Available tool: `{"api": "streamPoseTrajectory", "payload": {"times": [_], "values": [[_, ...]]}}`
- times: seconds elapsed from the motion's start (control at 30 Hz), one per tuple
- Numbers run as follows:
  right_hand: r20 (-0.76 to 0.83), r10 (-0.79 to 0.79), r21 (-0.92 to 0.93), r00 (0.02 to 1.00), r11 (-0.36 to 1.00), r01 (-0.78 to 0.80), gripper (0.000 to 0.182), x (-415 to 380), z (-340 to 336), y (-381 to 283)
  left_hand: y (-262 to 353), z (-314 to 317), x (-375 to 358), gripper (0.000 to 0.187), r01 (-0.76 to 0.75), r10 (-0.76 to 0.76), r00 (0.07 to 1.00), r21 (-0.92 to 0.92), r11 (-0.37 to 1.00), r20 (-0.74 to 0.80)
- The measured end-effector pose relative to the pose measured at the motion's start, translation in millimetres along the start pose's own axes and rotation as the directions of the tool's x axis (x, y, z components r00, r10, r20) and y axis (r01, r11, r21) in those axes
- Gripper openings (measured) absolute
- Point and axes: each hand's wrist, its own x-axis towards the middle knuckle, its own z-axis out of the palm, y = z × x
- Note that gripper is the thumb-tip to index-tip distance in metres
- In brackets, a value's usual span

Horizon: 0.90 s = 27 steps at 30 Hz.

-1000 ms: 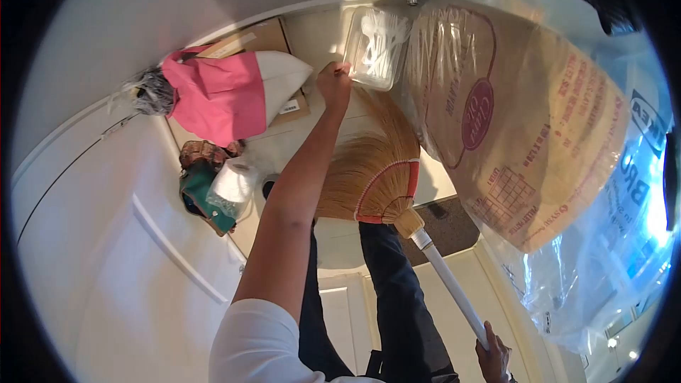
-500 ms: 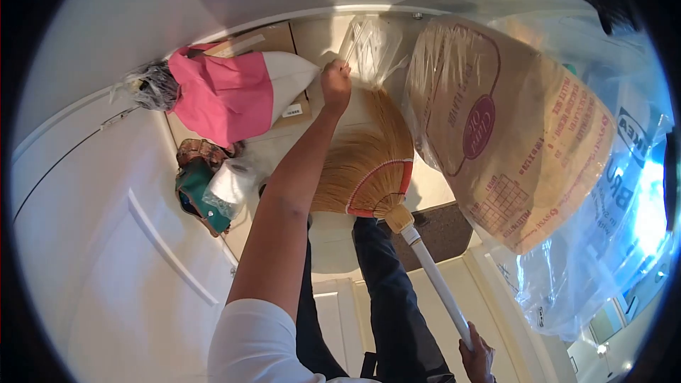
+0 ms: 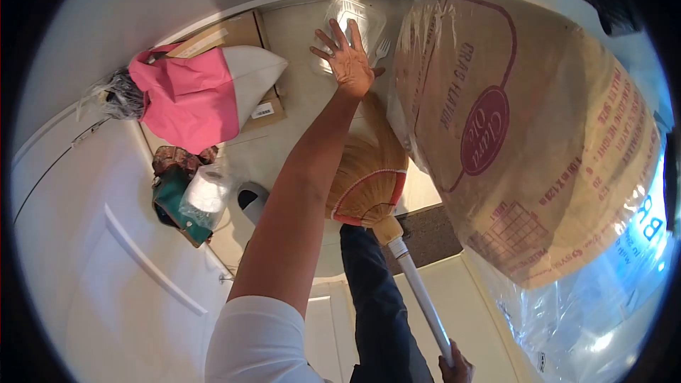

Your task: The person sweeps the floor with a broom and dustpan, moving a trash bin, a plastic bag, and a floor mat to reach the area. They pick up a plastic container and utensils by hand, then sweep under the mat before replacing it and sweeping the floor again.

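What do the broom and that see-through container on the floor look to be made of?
The broom head looks like natural straw: tan, fine fibres fanned out, bound with red stitching. Its handle seems smooth white plastic or painted metal; I cannot tell which. The container under the open left hand looks like thin clear plastic, glossy with moulded ridges. The right hand grips the handle.

On the floor (image 3: 298,106), a plastic tray (image 3: 349,25) lies between the pillow (image 3: 206,89) on a cardboard box (image 3: 245,35) at left and the big sack (image 3: 525,135) at right, the broom (image 3: 369,177) in front.
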Motion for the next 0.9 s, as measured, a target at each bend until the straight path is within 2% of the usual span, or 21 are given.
{"api": "streamPoseTrajectory", "payload": {"times": [0.03, 0.1, 0.13, 0.17, 0.23, 0.3, 0.37, 0.4, 0.43, 0.5, 0.53, 0.6, 0.73, 0.77, 0.8, 0.83, 0.9], "values": [[-0.001, 0.0, -0.007, 1.0, 1.0, 0.0, 0.047, 0, 4, 1, 2, 6, 1, 0.103, 0.003, -0.003, 1.0, -0.009, 1.0, 0.001], [-0.007, 0.006, 0.027, 1.0, 1.0, -0.006, 0.047, 1, 8, 3, -1, 18, 3, 0.104, 0.023, -0.024, 1.0, 0.196, 0.98, 0.005], [-0.008, 0.033, 0.096, 0.999, 0.995, -0.032, 0.046, 1, 10, 4, -8, 26, 4, 0.103, -0.006, 0.013, 0.99, 0.049, 0.999, -0.14], [-0.007, 0.058, 0.167, 0.998, 0.984, -0.056, 0.046, 0, 11, 4, -11, 34, 1, 0.103, -0.009, 0.015, 0.991, 0.048, 0.999, -0.129], [0.015, 0.073, 0.18, 0.997, 0.981, -0.075, 0.044, 2, 11, 3, -21, 22, 2, 0.1, 0.037, -0.044, 0.999, 0.206, 0.978, 0.027], [0.03, 0.07, 0.192, 0.997, 0.979, -0.074, 0.044, 1, 11, 9, -31, 17, 2, 0.096, 0.07, -0.08, 0.996, 0.256, 0.964, 0.028], [0.023, 0.058, 0.198, 0.998, 0.978, -0.062, 0.044, 4, 10, 11, -46, 14, 1, 0.094, 0.178, -0.194, 0.98, 0.252, 0.951, 0.04], [0.021, 0.052, 0.197, 0.998, 0.979, -0.056, 0.045, 3, 10, 12, -52, 6, 1, 0.094, 0.203, -0.215, 0.975, 0.167, 0.965, 0.06], [0.017, 0.045, 0.195, 0.999, 0.98, -0.047, 0.045, 4, 10, 13, -57, 5, 3, 0.094, 0.202, -0.214, 0.975, 0.171, 0.964, 0.057], [0.034, 0.052, 0.159, 0.998, 0.986, -0.057, 0.045, 4, 12, 19, -62, 7, 8, 0.097, 0.302, -0.302, 0.953, 0.032, 0.953, -0.014], [0.029, 0.047, 0.171, 0.998, 0.984, -0.052, 0.044, 5, 13, 22, -61, 10, 9, 0.097, 0.302, -0.301, 0.953, 0.033, 0.953, -0.017], [0.023, 0.04, 0.179, 0.999, 0.983, -0.044, 0.044, 5, 12, 22, -57, 7, 10, 0.096, 0.309, -0.311, 0.95, 0.27, 0.912, -0.039], [0.041, 0.065, 0.167, 0.997, 0.983, -0.071, 0.044, 4, 12, 20, -38, -1, 10, 0.081, 0.281, -0.288, 0.958, 0.245, 0.928, -0.008], [0.041, 0.073, 0.143, 0.997, 0.987, -0.078, 0.044, 4, 15, 20, -36, 5, 15, 0.072, 0.029, -0.017, 0.997, 0.165, 0.986, -0.076], [0.051, 0.08, 0.123, 0.995, 0.989, -0.086, 0.044, 5, 16, 19, -34, 14, 21, 0.064, -0.235, 0.25, 0.955, 0.105, 0.966, -0.16], [0.05, 0.077, 0.122, 0.996, 0.989, -0.083, 0.044, 5, 17, 20, -32, 26, 30, 0.055, -0.494, 0.449, 0.835, -0.072, 0.867, -0.317], [0.052, 0.101, 0.133, 0.994, 0.985, -0.107, 0.044, 5, 21, 19, -15, 47, 57, 0.05, -0.578, 0.565, 0.796, 0.005, 0.816, -0.214]]}}
